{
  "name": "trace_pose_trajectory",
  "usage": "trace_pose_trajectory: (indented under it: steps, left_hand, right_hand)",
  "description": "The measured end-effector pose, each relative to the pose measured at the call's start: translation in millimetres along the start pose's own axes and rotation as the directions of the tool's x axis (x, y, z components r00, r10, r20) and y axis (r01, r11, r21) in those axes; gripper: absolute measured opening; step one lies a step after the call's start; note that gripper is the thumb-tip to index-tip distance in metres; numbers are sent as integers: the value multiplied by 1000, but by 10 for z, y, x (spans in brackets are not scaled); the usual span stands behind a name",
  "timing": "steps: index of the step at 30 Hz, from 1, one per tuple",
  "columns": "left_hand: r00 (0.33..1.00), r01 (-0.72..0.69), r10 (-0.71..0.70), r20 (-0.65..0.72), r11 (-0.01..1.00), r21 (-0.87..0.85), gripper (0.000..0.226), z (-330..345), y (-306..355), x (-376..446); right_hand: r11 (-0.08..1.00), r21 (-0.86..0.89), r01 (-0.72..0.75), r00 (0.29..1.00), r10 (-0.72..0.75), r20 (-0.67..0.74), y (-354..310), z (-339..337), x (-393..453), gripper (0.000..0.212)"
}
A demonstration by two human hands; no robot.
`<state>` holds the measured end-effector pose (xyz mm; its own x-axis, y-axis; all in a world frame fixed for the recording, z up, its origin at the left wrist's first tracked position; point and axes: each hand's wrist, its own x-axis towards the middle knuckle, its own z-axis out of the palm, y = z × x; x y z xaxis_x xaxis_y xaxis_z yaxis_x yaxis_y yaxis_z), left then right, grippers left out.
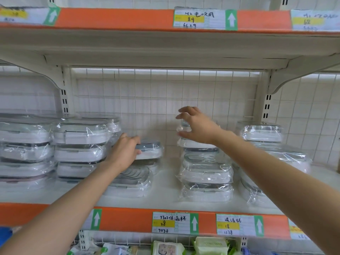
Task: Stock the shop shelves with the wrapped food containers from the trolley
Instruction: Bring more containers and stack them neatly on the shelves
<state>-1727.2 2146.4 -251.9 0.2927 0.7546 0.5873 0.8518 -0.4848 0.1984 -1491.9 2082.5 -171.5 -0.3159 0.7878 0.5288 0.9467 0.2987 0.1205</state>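
Note:
Clear-wrapped white food containers stand in stacks on the middle shelf [165, 184]. My left hand [125, 150] grips the near end of a wrapped container [150, 150] that lies on top of a low stack in the middle. My right hand [196, 126] hovers with spread fingers over the top container [185, 142] of a taller stack [206, 173] to the right; it holds nothing. More stacks stand at the left [79, 144] and at the right [261, 133]. The trolley is out of view.
A white wire grid backs the shelf. The upper shelf overhangs with an orange price strip [114, 18] and paper labels. The lower orange strip [128, 219] carries price tags, and packets of wipes [209, 245] sit on the shelf below.

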Motion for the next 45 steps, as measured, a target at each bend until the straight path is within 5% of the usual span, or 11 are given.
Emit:
trace_pose_trajectory:
  steps: [3,8,13,19,25,32,38,45]
  left_hand:
    - [995,-46,38,-91,995,-83,25,-63,75,-39]
    - [948,-224,205,-244,973,-52,23,-272,262,-202]
    - [894,-311,301,-332,950,23,27,-427,338,-192]
    - [892,-126,74,-446,988,-88,47,-434,467,-67]
    - [985,-59,37,-166,989,-132,36,-270,375,-57]
    - [991,9,-2,136,998,-55,28,-149,134,-48]
    - [900,80,-124,418,989,123,47,-119,-7,-48]
    - [697,163,-60,714,984,-76,99,-297,53,-154]
  right_hand:
    - [979,190,68,990,-91,112,-335,68,75,62]
    - [938,315,-142,930,18,367,-488,252,202,91]
    - [917,377,-131,977,54,208,-421,111,206,75]
    - [904,398,-157,987,158,31,-20,-288,101,64]
    - [855,375,-358,928,370,43,531,-337,-11,62]
    - [855,342,-391,919,382,95,698,-232,25,50]
    - [842,341,-418,908,397,133,705,-207,44,58]
    - [876,209,-435,900,418,124,684,-162,11,63]
